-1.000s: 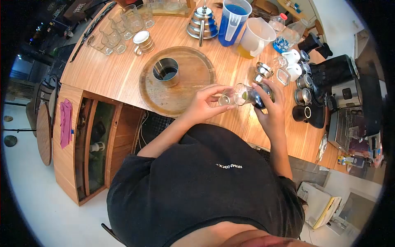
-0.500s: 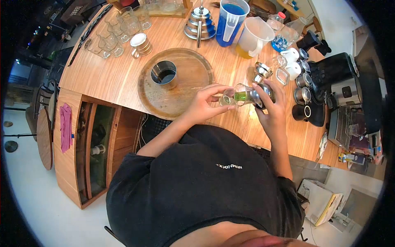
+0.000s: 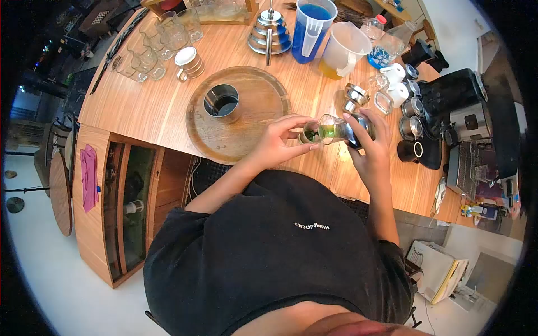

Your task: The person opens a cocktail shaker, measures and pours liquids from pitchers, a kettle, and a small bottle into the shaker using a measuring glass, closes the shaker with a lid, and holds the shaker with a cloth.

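My left hand (image 3: 282, 141) is closed around a small clear glass (image 3: 307, 135), fingers on both sides of it. Green liquid shows inside that glass. My right hand (image 3: 370, 140) grips a bottle (image 3: 334, 130) with a clear flared mouth, tipped on its side toward the glass. Green liquid lies in the bottle's neck, and its mouth meets the rim of the glass; whether they touch I cannot tell. Left of both hands, a metal cup (image 3: 222, 103) with dark contents stands on a round wooden tray (image 3: 252, 131).
Behind the tray stand a metal kettle (image 3: 269, 38), a pitcher of blue liquid (image 3: 310, 33) and a pitcher of yellow liquid (image 3: 343, 50). A metal shaker part (image 3: 356, 96) lies beyond my right hand. Several glasses (image 3: 147, 64) and a lidded mug (image 3: 189, 63) are at the left.
Green liquid now shows in the small glass, where it looked nearly clear before. The bottle is still tipped toward it, and both hands have barely moved. The view has shifted slightly.
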`<move>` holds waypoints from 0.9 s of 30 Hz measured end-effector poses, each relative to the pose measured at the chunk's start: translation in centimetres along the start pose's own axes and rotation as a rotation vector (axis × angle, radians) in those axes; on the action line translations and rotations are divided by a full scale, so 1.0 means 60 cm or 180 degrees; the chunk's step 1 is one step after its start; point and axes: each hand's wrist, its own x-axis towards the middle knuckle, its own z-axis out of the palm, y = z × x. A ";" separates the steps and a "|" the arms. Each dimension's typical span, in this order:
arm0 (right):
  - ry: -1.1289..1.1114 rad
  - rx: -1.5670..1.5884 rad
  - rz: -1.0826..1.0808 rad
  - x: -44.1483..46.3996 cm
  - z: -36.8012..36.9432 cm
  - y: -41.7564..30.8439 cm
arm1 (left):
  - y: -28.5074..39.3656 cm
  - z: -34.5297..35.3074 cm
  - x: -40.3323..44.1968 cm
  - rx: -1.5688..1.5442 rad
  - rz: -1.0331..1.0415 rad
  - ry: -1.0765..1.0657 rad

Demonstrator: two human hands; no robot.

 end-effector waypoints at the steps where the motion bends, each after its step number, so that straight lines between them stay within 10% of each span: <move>1: 0.0013 0.0009 -0.0014 0.000 0.001 0.000 | 0.001 0.000 0.001 -0.0002 0.0002 -0.0004; 27: -0.0011 0.0113 0.0034 -0.004 0.017 -0.002 | -0.003 -0.005 0.001 -0.0222 -0.0081 -0.0084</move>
